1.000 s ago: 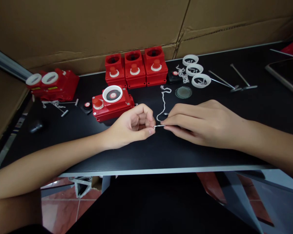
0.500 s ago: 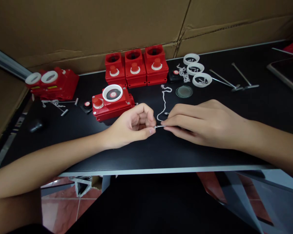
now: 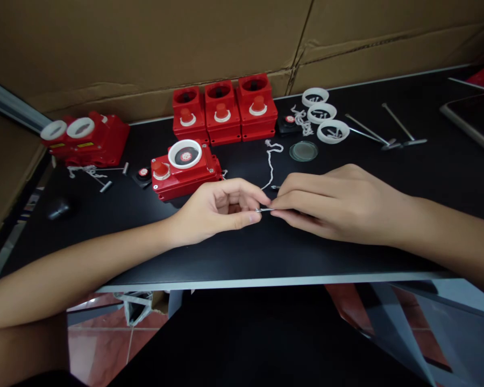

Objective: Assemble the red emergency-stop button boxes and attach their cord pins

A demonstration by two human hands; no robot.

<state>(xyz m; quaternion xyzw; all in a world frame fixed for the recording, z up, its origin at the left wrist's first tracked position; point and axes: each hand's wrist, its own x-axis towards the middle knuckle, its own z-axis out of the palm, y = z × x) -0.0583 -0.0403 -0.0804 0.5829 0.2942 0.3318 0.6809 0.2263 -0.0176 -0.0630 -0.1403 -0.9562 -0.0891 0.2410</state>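
My left hand [image 3: 221,207] is pinched at its fingertips on one end of a thin silvery metal rod [image 3: 265,209]. My right hand [image 3: 339,207] grips the same rod from the other side, its fingers covering most of it. The two hands meet at the fingertips, just above the black table. From behind my left forefinger a white cord [image 3: 270,166] runs away across the table; whether it joins the rod is hidden. A small metal end [image 3: 275,187] shows beside my right forefinger. Left of my hands stands a red box [image 3: 185,177] with a white ring and an orange-red knob.
Three red housings [image 3: 223,121] stand along the cardboard wall, more red units [image 3: 100,142] at far left. To the right lie white rings [image 3: 333,131] with small parts, a glass disc [image 3: 304,151] and T-shaped metal hammers [image 3: 401,123]. The table's pale front edge [image 3: 266,281] is near me.
My left forefinger has stretched right and down to the rod, meeting my right fingertips and covering the near part of the cord. My right hand stays nearly still.
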